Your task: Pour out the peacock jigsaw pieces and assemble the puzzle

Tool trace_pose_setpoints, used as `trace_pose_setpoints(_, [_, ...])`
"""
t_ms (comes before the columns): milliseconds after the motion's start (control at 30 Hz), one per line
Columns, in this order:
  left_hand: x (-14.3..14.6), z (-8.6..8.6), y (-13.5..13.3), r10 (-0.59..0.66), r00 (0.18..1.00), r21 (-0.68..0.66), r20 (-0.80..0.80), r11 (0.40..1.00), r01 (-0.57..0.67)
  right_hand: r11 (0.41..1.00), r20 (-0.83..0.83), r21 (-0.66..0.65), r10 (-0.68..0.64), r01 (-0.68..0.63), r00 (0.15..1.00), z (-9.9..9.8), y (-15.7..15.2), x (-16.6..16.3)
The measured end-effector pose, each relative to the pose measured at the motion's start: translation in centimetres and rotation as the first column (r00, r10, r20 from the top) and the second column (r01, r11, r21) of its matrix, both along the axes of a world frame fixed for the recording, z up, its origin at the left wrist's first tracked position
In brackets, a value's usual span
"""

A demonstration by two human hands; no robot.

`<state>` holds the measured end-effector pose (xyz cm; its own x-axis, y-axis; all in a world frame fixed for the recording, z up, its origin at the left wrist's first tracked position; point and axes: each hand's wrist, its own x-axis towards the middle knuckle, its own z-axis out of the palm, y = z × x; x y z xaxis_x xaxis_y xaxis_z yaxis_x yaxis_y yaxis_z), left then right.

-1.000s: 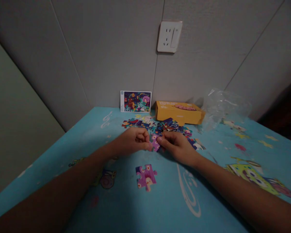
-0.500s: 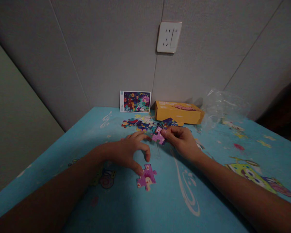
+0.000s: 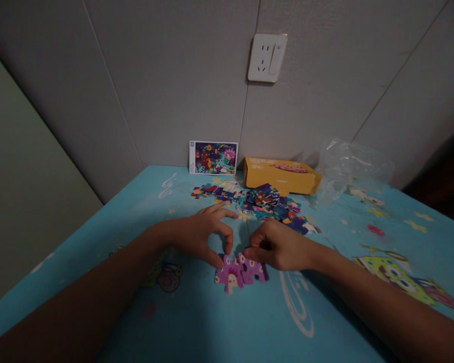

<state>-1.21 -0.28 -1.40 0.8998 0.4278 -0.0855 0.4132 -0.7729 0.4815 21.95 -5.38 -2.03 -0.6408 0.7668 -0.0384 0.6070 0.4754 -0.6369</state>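
On the blue cartoon tablecloth lie two purple puzzle pieces side by side. My left hand rests thumb and forefinger on the top edge of the left purple piece, other fingers spread. My right hand pinches the right purple piece and holds it against the left one. Behind my hands lies a heap of loose puzzle pieces.
A puzzle picture card leans on the wall. A yellow box lies beside it, and a crumpled clear plastic bag to its right. A wall socket is above. The table edge falls away at left.
My right hand carried a purple piece from near the heap down to the piece lying nearer me. My left hand left that piece and moved to the near one.
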Motion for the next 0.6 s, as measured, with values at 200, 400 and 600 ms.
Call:
trace_pose_setpoints(200, [0.0,-0.1,0.0,-0.013,1.000,0.005,0.020,1.000,0.013,0.998,0.083,0.063,0.003,-0.008,0.997,0.6,-0.5,0.0])
trace_pose_setpoints(400, [0.0,-0.1,0.1,-0.062,0.998,0.027,0.003,0.998,0.062,0.986,0.216,0.161,0.004,-0.039,0.976,0.9,-0.6,-0.2])
trace_pose_setpoints(600, [0.0,-0.3,0.1,-0.058,0.998,0.035,0.009,0.998,0.058,0.981,0.251,0.194,-0.030,-0.020,0.968,1.1,-0.8,-0.4])
